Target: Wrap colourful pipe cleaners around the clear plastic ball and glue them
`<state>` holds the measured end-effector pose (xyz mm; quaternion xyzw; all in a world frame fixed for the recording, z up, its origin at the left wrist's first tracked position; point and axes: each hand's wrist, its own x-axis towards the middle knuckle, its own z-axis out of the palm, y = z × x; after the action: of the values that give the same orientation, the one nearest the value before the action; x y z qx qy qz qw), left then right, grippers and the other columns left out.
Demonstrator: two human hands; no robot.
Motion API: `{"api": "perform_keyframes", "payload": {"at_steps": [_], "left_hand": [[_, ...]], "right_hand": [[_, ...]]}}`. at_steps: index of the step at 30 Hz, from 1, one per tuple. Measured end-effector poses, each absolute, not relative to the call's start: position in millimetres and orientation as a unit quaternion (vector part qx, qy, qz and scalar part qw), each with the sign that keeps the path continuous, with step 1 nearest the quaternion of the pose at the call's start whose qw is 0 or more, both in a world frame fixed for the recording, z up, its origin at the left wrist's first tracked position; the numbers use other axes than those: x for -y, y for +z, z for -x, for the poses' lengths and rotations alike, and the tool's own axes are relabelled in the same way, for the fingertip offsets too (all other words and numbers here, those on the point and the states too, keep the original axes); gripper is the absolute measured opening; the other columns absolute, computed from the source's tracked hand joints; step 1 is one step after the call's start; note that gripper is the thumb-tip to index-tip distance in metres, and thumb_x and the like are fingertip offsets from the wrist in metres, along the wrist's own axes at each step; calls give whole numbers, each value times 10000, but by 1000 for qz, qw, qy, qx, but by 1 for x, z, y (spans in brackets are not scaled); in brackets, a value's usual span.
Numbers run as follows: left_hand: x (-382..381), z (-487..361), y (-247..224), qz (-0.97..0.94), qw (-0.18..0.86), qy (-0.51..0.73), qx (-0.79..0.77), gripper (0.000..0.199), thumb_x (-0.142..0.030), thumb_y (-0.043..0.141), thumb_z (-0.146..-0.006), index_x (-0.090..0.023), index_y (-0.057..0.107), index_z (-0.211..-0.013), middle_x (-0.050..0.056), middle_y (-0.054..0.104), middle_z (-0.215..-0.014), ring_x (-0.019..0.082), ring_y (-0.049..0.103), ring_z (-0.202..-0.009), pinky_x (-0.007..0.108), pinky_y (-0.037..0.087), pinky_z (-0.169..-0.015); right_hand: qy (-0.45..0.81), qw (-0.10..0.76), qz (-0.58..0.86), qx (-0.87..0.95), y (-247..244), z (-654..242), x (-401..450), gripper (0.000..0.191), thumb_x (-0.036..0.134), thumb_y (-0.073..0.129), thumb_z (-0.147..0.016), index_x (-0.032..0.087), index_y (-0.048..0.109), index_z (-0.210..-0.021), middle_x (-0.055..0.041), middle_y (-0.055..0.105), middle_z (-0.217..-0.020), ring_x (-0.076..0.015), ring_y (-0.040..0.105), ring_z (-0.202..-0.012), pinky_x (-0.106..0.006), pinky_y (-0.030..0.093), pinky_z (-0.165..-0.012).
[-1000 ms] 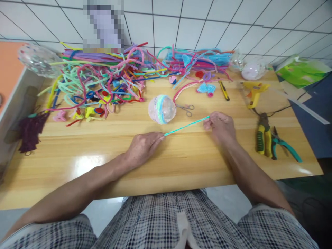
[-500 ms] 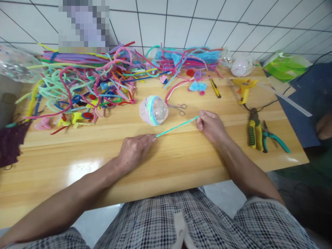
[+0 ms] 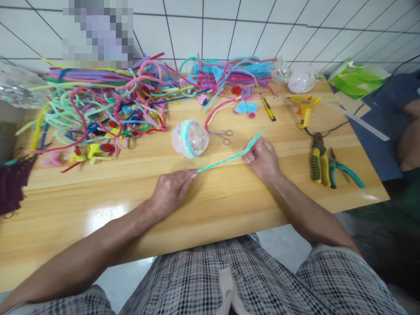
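A turquoise pipe cleaner, twisted along its length, stretches between my two hands just above the table. My left hand pinches its left end between thumb and fingertips. Closed around the strand farther right is my right hand, and a short free end pokes up past its fingers. Behind the strand sits a clear ball partly wrapped in pale pink, blue and yellow-green strands. Small scissors lie just right of the ball.
Heaps of coloured pipe cleaners cover the back left. A utility knife, a yellow glue gun, yellow-green pliers and teal cutters lie at the right. A green packet stands at the back right corner.
My right hand has shifted inward along the pipe cleaner, so its end now sticks out beyond the fingers. My left hand keeps its pinch. The camera view has turned slightly.
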<state>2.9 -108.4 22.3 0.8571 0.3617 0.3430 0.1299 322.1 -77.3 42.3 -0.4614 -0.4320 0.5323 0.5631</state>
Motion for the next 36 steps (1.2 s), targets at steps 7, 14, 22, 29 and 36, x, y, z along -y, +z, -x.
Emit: {"api": "perform_keyframes", "payload": {"at_steps": [7, 14, 22, 29, 36], "left_hand": [[110, 2, 19, -854, 135, 332, -378, 473, -368, 502, -1268, -153, 913, -1172, 96, 944, -1074, 218, 936, -871, 262, 761, -776], [108, 5, 22, -849, 116, 321, -404, 462, -377, 519, -1264, -149, 912, -1177, 102, 943, -1062, 232, 934, -838, 259, 736, -720], [108, 2, 27, -874, 33, 305, -378, 590, -378, 398, -1293, -128, 895, -1095, 98, 940, -1009, 209, 912, -738, 238, 693, -614], [109, 0, 29, -877, 90, 301, -364, 589, -391, 415, -1291, -117, 897, -1090, 101, 935, -974, 223, 915, -736, 260, 725, -640], [112, 2, 28, -880, 162, 286, -342, 509, -380, 465, -1275, -143, 895, -1141, 101, 939, -1031, 212, 924, -810, 265, 746, -714]], "right_hand": [[514, 494, 487, 505, 42, -322, 83, 451, 684, 845, -925, 248, 781, -1017, 55, 631, -659, -133, 532, -567, -283, 432, -578], [464, 349, 514, 631, 67, -331, 89, 222, 397, 839, -848, 226, 721, -927, 38, 664, -744, -139, 570, -662, -287, 407, -641], [446, 385, 541, 599, 61, -325, 98, 471, 679, 723, -1022, 221, 771, -925, 27, 635, -676, -150, 574, -615, -308, 430, -630], [572, 423, 465, 527, 58, -328, 87, 564, 771, 921, -880, 223, 816, -956, 8, 736, -798, -123, 620, -648, -276, 550, -641], [552, 453, 450, 536, 56, -328, 86, 384, 552, 995, -881, 230, 824, -1000, -7, 797, -898, -131, 681, -709, -280, 595, -680]]}}
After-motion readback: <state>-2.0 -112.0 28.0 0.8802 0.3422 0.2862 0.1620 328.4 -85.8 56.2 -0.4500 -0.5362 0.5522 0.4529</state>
